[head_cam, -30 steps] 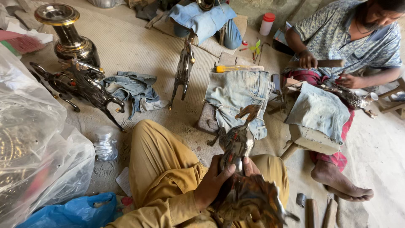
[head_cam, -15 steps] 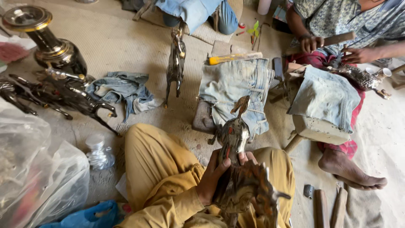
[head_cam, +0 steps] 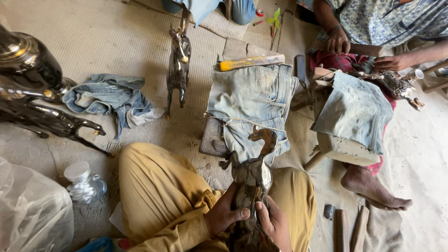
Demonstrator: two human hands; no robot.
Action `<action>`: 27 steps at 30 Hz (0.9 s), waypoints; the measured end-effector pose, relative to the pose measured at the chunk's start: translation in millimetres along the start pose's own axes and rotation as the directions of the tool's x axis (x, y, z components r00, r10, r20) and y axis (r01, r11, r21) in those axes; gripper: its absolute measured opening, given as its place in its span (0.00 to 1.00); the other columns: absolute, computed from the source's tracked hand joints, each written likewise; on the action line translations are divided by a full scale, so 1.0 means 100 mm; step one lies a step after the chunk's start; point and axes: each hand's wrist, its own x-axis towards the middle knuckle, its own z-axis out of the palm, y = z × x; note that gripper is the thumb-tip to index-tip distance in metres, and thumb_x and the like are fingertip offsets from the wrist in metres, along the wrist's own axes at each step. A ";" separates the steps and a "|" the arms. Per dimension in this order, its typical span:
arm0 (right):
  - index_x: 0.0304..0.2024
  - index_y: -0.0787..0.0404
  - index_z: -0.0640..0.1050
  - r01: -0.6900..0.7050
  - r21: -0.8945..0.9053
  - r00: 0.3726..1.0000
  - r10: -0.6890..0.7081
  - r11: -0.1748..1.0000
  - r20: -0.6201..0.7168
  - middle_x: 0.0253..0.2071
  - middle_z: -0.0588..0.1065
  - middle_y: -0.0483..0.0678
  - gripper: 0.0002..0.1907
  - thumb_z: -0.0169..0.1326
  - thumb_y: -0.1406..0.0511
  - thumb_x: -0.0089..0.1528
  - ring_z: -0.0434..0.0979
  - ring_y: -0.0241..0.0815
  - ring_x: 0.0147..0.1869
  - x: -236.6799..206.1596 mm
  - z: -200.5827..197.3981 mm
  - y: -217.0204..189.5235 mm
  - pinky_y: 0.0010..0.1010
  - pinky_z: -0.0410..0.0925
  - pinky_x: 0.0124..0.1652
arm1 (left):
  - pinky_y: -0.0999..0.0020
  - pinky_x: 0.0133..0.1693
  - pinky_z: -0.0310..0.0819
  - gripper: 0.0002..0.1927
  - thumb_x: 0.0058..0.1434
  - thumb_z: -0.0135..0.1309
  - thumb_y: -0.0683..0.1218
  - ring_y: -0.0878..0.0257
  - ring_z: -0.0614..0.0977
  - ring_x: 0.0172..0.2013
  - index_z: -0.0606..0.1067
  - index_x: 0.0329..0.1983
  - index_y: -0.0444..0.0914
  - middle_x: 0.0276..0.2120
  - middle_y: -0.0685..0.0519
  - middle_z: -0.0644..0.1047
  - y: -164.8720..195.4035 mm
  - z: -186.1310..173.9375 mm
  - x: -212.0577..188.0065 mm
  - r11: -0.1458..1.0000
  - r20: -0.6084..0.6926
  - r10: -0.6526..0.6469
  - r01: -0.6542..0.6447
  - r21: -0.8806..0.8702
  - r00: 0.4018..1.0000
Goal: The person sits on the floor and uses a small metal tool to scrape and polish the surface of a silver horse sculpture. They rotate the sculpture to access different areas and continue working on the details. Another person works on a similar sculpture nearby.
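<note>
I sit cross-legged in mustard-yellow trousers (head_cam: 158, 191) on a dusty floor. Both my hands grip a dark brass animal figure (head_cam: 254, 168) with a curved neck, held upright in my lap. My left hand (head_cam: 226, 214) wraps its body from the left. On the other side my right hand (head_cam: 275, 224) holds its lower part. The figure's head points toward a block wrapped in denim (head_cam: 252, 102) just in front of my knees.
Another person sits at the right, hands (head_cam: 338, 42) on a metal piece, a bare foot (head_cam: 373, 186) near me. A standing dark horse figure (head_cam: 178, 65), a yellow-handled tool (head_cam: 252, 61), crumpled denim (head_cam: 109, 98), dark figures and a vase (head_cam: 28, 60) at left, a plastic bottle (head_cam: 84, 184), wooden handles (head_cam: 350, 228).
My view has dropped and moved closer to the floor. Both hands stay on the brass figure, which now stands more upright in my lap.
</note>
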 end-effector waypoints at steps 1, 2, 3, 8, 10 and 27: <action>0.49 0.65 0.80 0.005 -0.067 1.000 -0.005 0.998 0.001 0.26 0.76 0.49 0.18 0.54 0.57 0.66 0.71 0.34 0.31 0.02 -0.02 0.01 0.26 0.67 0.33 | 0.60 0.61 0.68 0.47 0.57 0.60 0.67 0.57 0.74 0.59 0.59 0.69 0.36 0.57 0.47 0.73 0.12 -0.06 0.06 0.971 0.033 -0.079 0.070 0.227 0.996; 0.49 0.65 0.79 0.051 -0.135 0.998 -0.053 0.990 -0.014 0.25 0.77 0.50 0.20 0.55 0.56 0.64 0.74 0.35 0.28 0.02 -0.03 0.01 0.27 0.68 0.30 | 0.61 0.57 0.71 0.41 0.58 0.56 0.69 0.57 0.78 0.54 0.67 0.63 0.36 0.52 0.48 0.77 0.26 -0.12 0.10 0.888 0.052 -0.167 0.127 0.442 0.985; 0.50 0.66 0.78 0.093 -0.206 0.994 -0.101 0.974 -0.028 0.23 0.78 0.51 0.22 0.57 0.55 0.62 0.78 0.36 0.25 0.03 -0.05 -0.01 0.28 0.69 0.28 | 0.63 0.54 0.75 0.38 0.59 0.52 0.70 0.58 0.81 0.49 0.76 0.58 0.36 0.46 0.50 0.80 0.40 -0.16 0.17 0.756 0.059 -0.255 0.162 0.634 0.965; 0.47 0.65 0.79 0.034 -0.399 0.997 -0.057 0.916 -0.046 0.17 0.73 0.59 0.26 0.61 0.51 0.58 0.75 0.51 0.18 0.02 -0.06 -0.19 0.38 0.67 0.24 | 0.62 0.47 0.76 0.24 0.72 0.48 0.65 0.61 0.79 0.39 0.78 0.44 0.41 0.36 0.55 0.77 0.90 -0.08 0.37 0.248 0.046 0.321 -0.131 0.960 0.946; 0.47 0.65 0.78 0.106 -0.390 0.992 -0.122 0.915 -0.017 0.17 0.74 0.58 0.27 0.61 0.50 0.58 0.77 0.51 0.19 0.02 -0.05 -0.26 0.38 0.69 0.24 | 0.60 0.46 0.74 0.19 0.78 0.47 0.60 0.59 0.77 0.40 0.77 0.47 0.41 0.38 0.52 0.75 0.97 -0.02 0.55 0.313 0.210 0.636 -0.497 0.809 0.742; 0.60 0.54 0.80 -0.146 -0.460 0.943 0.264 0.876 0.202 0.30 0.81 0.45 0.22 0.62 0.67 0.63 0.79 0.38 0.33 0.16 -1.15 -1.44 0.28 0.78 0.33 | 0.58 0.38 0.76 0.40 0.53 0.65 0.68 0.56 0.78 0.35 0.74 0.66 0.47 0.32 0.47 0.73 0.72 -0.04 0.85 0.460 0.340 0.233 -0.411 0.787 0.911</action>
